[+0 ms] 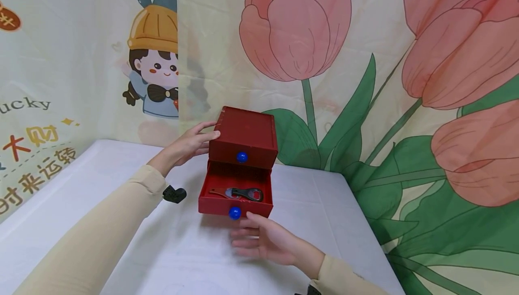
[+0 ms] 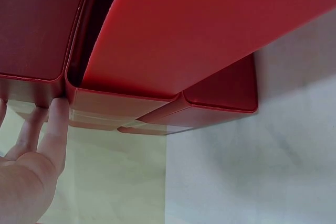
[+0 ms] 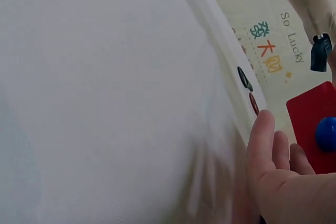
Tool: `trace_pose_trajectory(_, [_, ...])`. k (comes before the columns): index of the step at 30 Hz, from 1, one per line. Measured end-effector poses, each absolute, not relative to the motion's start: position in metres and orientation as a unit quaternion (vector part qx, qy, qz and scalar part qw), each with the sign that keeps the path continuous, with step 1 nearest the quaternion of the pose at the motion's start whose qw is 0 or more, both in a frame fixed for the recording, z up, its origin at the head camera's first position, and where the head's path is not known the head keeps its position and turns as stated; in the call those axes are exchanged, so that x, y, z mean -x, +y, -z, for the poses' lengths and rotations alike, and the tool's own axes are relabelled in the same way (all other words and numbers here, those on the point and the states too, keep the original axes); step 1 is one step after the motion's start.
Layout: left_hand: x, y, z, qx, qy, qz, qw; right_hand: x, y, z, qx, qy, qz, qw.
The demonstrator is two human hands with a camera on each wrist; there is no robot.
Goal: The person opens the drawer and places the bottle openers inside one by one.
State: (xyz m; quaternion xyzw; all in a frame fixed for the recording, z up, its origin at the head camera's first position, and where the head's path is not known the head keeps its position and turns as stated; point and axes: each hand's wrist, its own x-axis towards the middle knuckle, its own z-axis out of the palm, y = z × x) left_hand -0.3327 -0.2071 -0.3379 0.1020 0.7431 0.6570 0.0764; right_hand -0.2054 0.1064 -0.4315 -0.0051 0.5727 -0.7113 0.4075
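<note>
A dark red two-drawer box [image 1: 245, 126] stands on the table, its lower drawer [image 1: 207, 202] pulled out and its upper drawer [image 1: 261, 157] closed. Each drawer front has a blue knob [image 1: 234, 213]. Inside the lower drawer lie a black-handled bottle opener [image 1: 249, 193] and a slim tool with a reddish-brown handle [image 1: 217, 191], partly overlapping. My left hand [image 1: 192, 142] rests against the box's left side near the top, and in the left wrist view its straight fingers [image 2: 55, 135] touch the wall. My right hand [image 1: 271, 241], fingers spread and blurred, holds nothing just below the lower drawer's front.
A white cloth covers the table [image 1: 312, 223], whose right edge runs down beside the box. Behind stands a backdrop printed with pink tulips [image 1: 300, 29] and a cartoon child [image 1: 156, 70]. Black straps [image 1: 174, 194] sit at the wrists.
</note>
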Motion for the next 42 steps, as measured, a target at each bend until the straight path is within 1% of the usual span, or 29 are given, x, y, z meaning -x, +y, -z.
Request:
trace_pose_trajectory(19, [0.332,-0.208,0.339,-0.102,0.739,-0.661,0.074,0.204,0.085,0.429,-0.034,0.52,0.762,0.384])
trace_pose_trajectory(34, [0.331,-0.207,0.338,-0.097,0.743,-0.659,0.072,0.205,0.074,0.427,-0.04,0.505,0.776,0.376])
trace_pose_trajectory(42, [0.331,-0.208,0.339,-0.098,0.745,-0.656,0.073,0.214,0.071,0.427,-0.036,0.509,0.781,0.361])
